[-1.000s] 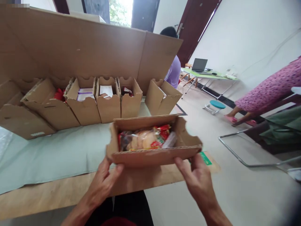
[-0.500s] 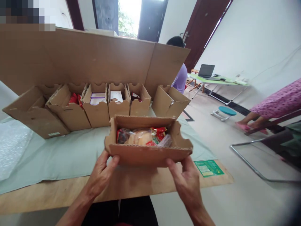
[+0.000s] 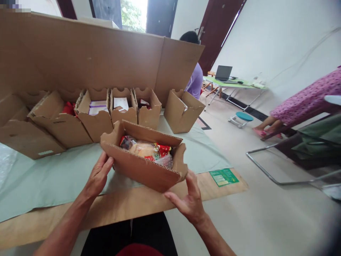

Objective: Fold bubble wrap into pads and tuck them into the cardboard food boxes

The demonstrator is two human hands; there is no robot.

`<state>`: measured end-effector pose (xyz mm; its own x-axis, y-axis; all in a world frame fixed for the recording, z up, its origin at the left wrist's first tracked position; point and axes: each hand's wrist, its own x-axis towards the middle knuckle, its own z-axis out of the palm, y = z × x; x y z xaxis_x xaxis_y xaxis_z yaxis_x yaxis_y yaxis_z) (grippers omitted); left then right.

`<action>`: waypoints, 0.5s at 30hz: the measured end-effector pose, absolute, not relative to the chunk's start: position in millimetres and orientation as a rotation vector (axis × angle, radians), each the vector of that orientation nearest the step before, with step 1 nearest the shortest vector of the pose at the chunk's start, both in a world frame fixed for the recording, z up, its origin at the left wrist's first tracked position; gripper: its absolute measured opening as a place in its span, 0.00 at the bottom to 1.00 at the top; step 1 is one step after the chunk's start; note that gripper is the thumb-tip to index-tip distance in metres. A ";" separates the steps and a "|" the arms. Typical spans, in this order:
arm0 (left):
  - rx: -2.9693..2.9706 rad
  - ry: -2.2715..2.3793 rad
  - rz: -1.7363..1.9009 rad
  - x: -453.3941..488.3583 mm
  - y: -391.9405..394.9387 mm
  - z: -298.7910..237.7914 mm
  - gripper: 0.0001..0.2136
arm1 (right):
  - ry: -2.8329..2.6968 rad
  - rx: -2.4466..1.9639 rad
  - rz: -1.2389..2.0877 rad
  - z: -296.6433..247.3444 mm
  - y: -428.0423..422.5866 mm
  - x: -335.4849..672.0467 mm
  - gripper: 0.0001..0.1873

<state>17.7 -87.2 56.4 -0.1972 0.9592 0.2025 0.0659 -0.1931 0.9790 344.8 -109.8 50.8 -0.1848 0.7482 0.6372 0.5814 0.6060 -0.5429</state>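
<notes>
An open-topped cardboard box (image 3: pixel 141 170) is held between my hands over the front of the table, its right end swung toward me. Inside it lie a clear bag of tan food (image 3: pixel 142 149) with red and green print, a dark red packet (image 3: pixel 128 142) and some bubble wrap (image 3: pixel 165 161). My left hand (image 3: pixel 99 174) grips the left end, thumb on the front wall and fingers hidden behind. At the right end, my right hand (image 3: pixel 186 199) has its fingers against the end wall and its thumb near the lower front edge.
Several cardboard bins (image 3: pixel 98 121) with packets stand in a row behind, and another bin (image 3: pixel 181 110) stands apart on the right. A tall cardboard panel (image 3: pixel 106 57) rises behind them. Pale green cloth (image 3: pixel 80 170) covers much of the wooden table (image 3: pixel 114 209). Two people are beyond.
The box has turned, its right end coming nearer me and its left end going away. Both hands moved with it, and the whole view shifted slightly.
</notes>
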 end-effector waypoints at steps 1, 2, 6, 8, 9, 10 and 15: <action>1.309 1.275 1.464 21.6 -86.2 59.7 0.30 | -1.888 -1.060 0.247 48.3 -109.7 353.4 0.52; 1.321 1.277 1.442 23.3 -87.1 62.4 0.30 | -1.891 -1.051 0.300 47.0 -106.3 358.8 0.58; 1.262 1.364 1.376 17.3 -104.0 60.7 0.34 | -1.868 -0.974 0.644 49.1 -71.5 356.2 0.70; 1.210 1.415 1.353 15.2 -113.7 53.3 0.36 | -1.864 -0.938 0.798 50.5 -57.0 348.0 0.72; 1.193 1.430 1.345 15.7 -117.4 49.5 0.37 | -1.858 -0.927 0.840 49.9 -54.2 344.4 0.73; 1.185 1.434 1.338 17.4 -119.8 46.3 0.38 | -1.849 -0.923 0.852 48.2 -54.7 341.7 0.74; 1.251 1.378 1.295 42.8 -108.0 47.2 0.40 | -1.706 -1.049 0.707 24.8 -96.0 349.9 0.70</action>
<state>42.8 -108.0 47.2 -0.1414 0.9886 0.0509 0.1120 -0.0351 0.9931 349.9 -96.0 24.8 -0.1531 0.8883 0.4330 0.3220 0.4591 -0.8280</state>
